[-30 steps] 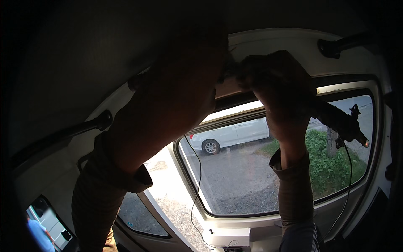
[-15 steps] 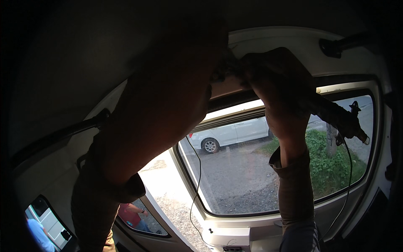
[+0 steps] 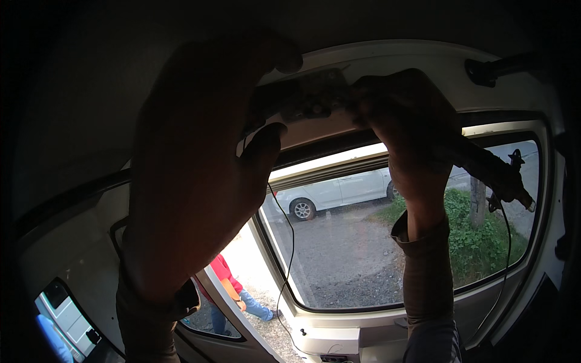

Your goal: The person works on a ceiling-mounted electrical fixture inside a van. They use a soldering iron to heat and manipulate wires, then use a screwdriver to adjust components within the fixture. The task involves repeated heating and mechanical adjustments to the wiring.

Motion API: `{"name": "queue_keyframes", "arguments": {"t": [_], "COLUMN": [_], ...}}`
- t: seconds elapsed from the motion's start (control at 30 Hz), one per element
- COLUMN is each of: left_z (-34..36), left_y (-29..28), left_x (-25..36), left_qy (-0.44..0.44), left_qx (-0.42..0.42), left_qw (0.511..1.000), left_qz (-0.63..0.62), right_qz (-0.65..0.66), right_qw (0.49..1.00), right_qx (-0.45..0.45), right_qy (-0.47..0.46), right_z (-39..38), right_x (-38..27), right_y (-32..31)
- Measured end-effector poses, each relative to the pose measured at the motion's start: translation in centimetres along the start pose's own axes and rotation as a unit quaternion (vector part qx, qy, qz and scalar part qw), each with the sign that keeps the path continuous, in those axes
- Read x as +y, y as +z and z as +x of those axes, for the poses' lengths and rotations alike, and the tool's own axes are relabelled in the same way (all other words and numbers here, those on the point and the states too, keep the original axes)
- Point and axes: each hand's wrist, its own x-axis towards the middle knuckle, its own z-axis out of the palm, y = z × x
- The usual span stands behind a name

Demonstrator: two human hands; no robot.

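Observation:
Overhead, a dark mechanism with a flat plate and knobbly fittings (image 3: 316, 107) lies against the panel above the window; its kind is too dim to tell. My left hand (image 3: 242, 91) is raised at its left side, fingers and thumb spread apart with a gap between them. At the mechanism's right end, my right hand (image 3: 405, 112) has its fingers curled closed against it; whatever they grip is hidden in shadow. Out from behind my right wrist sticks a dark wrapped bundle (image 3: 499, 175) with prongs and a pale tip, and a thin wire runs down from it.
A framed window (image 3: 351, 254) shows a white car (image 3: 345, 196) and bushes outside. Another thin wire (image 3: 292, 242) hangs left of the window. Dark bars (image 3: 508, 63) are fixed overhead. A person in red and blue (image 3: 233, 290) is outside at the lower left.
My left hand has moved left, off the mechanism, and its fingers have spread, uncovering the plate. My right hand stays nearly in place. The person in red outside has moved right.

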Motion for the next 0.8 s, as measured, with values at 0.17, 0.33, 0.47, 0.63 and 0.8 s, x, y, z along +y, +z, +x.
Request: {"name": "queue_keyframes", "arguments": {"t": [0.17, 0.33, 0.47, 0.63, 0.8], "left_z": [-2.1, -3.0, -2.3, -1.6, -1.1], "left_y": [-0.2, 2.0, 4.2, 5.8, 5.6], "left_x": [3.5, 6.0, 6.8, 7.0, 7.2], "left_qy": [-0.076, -0.182, -0.2, -0.217, -0.249], "left_qx": [0.018, -0.126, -0.131, -0.102, -0.103], "left_qw": [0.995, 0.954, 0.953, 0.954, 0.94], "left_qz": [-0.055, -0.2, -0.184, -0.177, -0.21], "right_qz": [-0.03, 0.084, 0.083, 0.171, 0.122], "right_qw": [0.999, 0.993, 0.994, 0.981, 0.986], "right_qx": [0.004, 0.008, 0.019, 0.032, -0.015], "right_qy": [0.017, 0.085, 0.073, 0.088, 0.115], "right_z": [-0.4, 0.0, 0.6, 0.7, 1.1], "right_x": [-0.3, -0.7, -0.6, -0.5, -0.7], "right_y": [0.5, 0.2, 0.0, 0.1, -0.5]}}
